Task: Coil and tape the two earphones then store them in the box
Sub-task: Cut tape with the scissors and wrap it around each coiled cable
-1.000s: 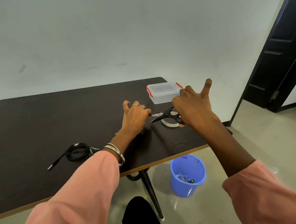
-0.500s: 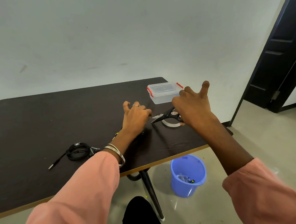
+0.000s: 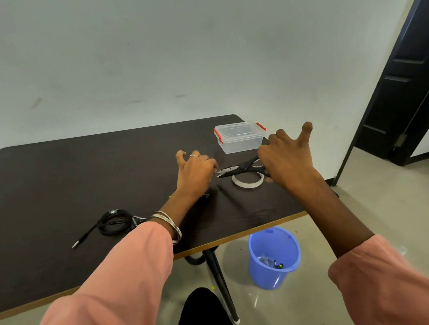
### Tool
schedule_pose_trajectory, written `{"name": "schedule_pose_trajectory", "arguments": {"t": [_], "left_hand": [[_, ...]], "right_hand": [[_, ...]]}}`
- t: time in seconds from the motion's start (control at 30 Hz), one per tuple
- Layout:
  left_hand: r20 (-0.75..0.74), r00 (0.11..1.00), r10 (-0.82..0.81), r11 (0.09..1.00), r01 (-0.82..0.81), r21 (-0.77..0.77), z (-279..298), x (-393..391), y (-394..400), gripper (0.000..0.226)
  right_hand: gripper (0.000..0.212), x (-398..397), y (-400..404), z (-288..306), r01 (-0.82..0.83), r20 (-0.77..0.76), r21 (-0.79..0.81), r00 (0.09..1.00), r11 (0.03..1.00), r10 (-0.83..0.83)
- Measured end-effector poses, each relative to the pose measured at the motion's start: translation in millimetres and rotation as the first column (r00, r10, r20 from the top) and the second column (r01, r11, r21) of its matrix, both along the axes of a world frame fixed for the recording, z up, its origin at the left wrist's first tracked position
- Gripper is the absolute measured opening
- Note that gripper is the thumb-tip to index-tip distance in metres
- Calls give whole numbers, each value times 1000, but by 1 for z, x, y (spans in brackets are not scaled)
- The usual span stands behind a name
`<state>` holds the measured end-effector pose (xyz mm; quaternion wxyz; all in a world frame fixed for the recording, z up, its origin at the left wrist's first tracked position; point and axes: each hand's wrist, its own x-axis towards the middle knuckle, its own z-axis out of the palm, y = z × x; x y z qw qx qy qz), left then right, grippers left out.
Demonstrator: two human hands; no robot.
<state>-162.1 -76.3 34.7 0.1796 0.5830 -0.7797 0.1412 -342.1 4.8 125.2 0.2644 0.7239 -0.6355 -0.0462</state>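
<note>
My right hand (image 3: 287, 158) grips the handles of black scissors (image 3: 239, 169), with the little finger raised. The blades point left, and their tips reach the fingertips of my left hand (image 3: 196, 171). That hand rests on the table with thumb and forefinger pinched together; what they hold is hidden. A small dark piece of an earphone (image 3: 206, 195) shows beside my left wrist. A roll of pale tape (image 3: 247, 183) lies flat just below the scissors. The clear box (image 3: 241, 138), lid shut with red clips, stands behind them. A coiled black earphone (image 3: 114, 221) lies at the left, its plug trailing out.
The dark table (image 3: 71, 176) has a wooden front edge close to my arms. A blue bucket (image 3: 274, 256) with a few scraps stands on the floor under the table's right corner, next to a black table leg (image 3: 220, 282). A dark door (image 3: 404, 75) is at the right.
My right hand with the scissors has shifted very slightly left. Everything else is as before.
</note>
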Motion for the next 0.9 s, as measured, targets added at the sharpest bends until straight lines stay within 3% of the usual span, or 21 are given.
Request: {"name": "schedule_pose_trajectory", "arguments": {"t": [0.13,0.3,0.43,0.53,0.6,0.7,0.77,0.9], "left_hand": [[-59,998,28,1000,-29,-4,-1,3,-2,19],[-259,964,57,998,-52,25,-3,4,-3,21],[-400,915,50,998,-36,43,-3,5,0,21],[-551,830,81,997,-64,50,1,8,4,17],[-696,712,96,995,-45,92,4,12,7,13],[-934,347,82,987,99,123,13,16,16,12],[-980,153,124,974,171,150,17,19,23,15],[-969,-71,235,945,252,210,16,29,36,19]], "right_hand": [[66,-10,-2,-3,52,12,34,999,998,-53],[47,-17,-2,-5,68,119,65,990,996,-75],[40,-19,-6,-8,117,276,168,948,979,-160],[39,-22,-10,-12,166,479,233,838,958,-262],[50,-23,-10,-18,178,627,295,706,939,-331],[58,-16,-3,-31,135,761,333,546,933,-351],[58,-6,6,-44,143,784,342,502,929,-365],[46,12,14,-66,165,794,330,485,930,-367]]}}
